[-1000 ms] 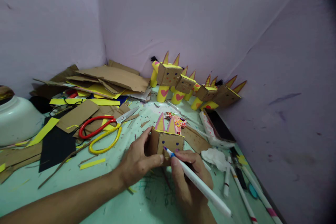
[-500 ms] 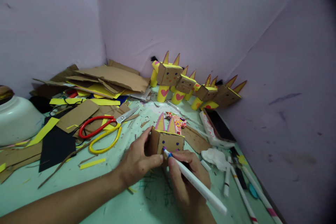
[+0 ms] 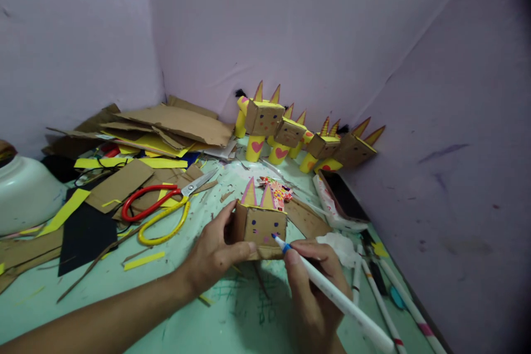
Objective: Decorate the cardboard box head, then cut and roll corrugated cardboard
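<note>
My left hand [image 3: 215,257] grips a small cardboard box [image 3: 265,228] by its left side, the thumb lying on its front face. Two pointed yellow ears [image 3: 249,194] with pink edges stand on the box top. Its front bears two dark dots, small marks below them and a pink spot. A white marker [image 3: 332,290] with a blue collar is pinched in my right hand [image 3: 315,282]. The marker's dark tip is at the right part of the box face, touching or very near it.
Red and yellow scissors [image 3: 166,207] lie open at left, before piled cardboard [image 3: 178,121]. Several cardboard figures [image 3: 265,117] stand along the back wall. A phone [image 3: 343,194] lies on a white box at right, with more markers [image 3: 384,307] nearby. A white pot [image 3: 27,193] stands far left.
My right hand has moved the marker tip from the left part of the box face to the right part. More marks show on the face. The view has shifted slightly.
</note>
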A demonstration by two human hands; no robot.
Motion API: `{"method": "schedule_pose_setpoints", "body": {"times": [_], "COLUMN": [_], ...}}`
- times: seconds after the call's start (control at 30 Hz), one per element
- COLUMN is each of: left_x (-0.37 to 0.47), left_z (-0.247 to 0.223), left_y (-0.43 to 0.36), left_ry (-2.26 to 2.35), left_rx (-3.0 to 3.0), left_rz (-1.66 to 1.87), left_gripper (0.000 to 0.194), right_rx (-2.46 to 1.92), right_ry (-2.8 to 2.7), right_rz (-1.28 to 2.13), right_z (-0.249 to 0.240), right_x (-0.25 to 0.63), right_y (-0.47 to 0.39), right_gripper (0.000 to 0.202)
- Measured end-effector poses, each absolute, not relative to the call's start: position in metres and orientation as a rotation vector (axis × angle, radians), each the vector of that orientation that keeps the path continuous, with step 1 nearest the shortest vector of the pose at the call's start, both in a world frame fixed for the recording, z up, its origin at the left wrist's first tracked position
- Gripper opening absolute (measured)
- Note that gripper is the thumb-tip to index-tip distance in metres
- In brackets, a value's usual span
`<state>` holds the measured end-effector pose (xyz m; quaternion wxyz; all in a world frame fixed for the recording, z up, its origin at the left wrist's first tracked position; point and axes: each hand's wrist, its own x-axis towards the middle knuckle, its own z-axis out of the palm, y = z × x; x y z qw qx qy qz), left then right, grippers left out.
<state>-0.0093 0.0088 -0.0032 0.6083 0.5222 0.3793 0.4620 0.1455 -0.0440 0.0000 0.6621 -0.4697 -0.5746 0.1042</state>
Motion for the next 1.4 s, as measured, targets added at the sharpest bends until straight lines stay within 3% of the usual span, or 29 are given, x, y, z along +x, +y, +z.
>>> {"method": "schedule_pose_setpoints", "body": {"times": [0.47,0.83,1.1,1.4], "left_x": [-0.008,-0.010,-0.008,-0.009], "left_z": [-0.001,-0.003,-0.001,0.001], "left_y": [0.018,0.014,0.011,0.011], "left_ry": [0.843,0.857,0.744,0.738], "left_rx": [1.111,1.143,1.172,1.214], "left_rz": [1.025,1.019,1.016,1.007], "left_gripper": [0.071,0.079,0.074,0.071], "right_rx": [-1.173,-1.182,-1.120,-1.141], "right_ry": [-0.807,-0.968,-1.320,-1.325], "right_rz": [0.371,0.289,0.246,0.248], "right_z": [0.004,0.006,0.006,0.003], "right_x": [0.173,0.171,0.146,0.145], "right_y": [-0.028,-0.031,-0.040,-0.040], "right_gripper": [0.028,0.025,0.006,0.006]}}
